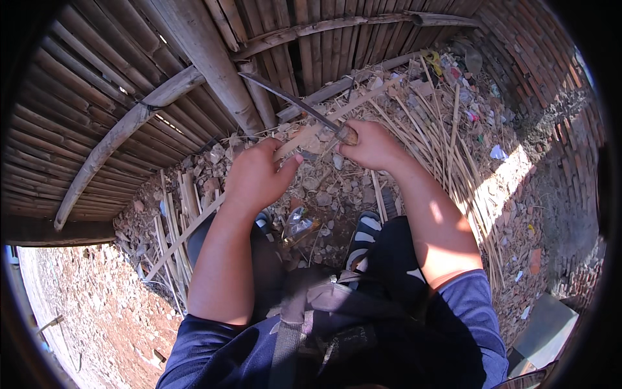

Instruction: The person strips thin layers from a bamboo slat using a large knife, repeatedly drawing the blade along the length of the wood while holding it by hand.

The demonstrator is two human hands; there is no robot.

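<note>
A long, pale bamboo strip (302, 138) runs slantwise from beside my left leg up toward the fence. My left hand (256, 174) is closed around it near its middle, with the thumb pointing right. In my right hand (370, 144) is the wooden handle of a long-bladed knife (295, 102). Its dark, narrow blade points up and to the left, crossing over the strip just ahead of the right hand. Whether the edge touches the strip, I cannot tell.
Split bamboo strips (447, 146) lie in a loose pile at the right; more strips (178, 214) lie at the left. A bamboo fence (110, 104) rises ahead, and a brick wall (551, 58) stands at the right. Rubble and a clear plastic bag (299, 223) lie between my feet.
</note>
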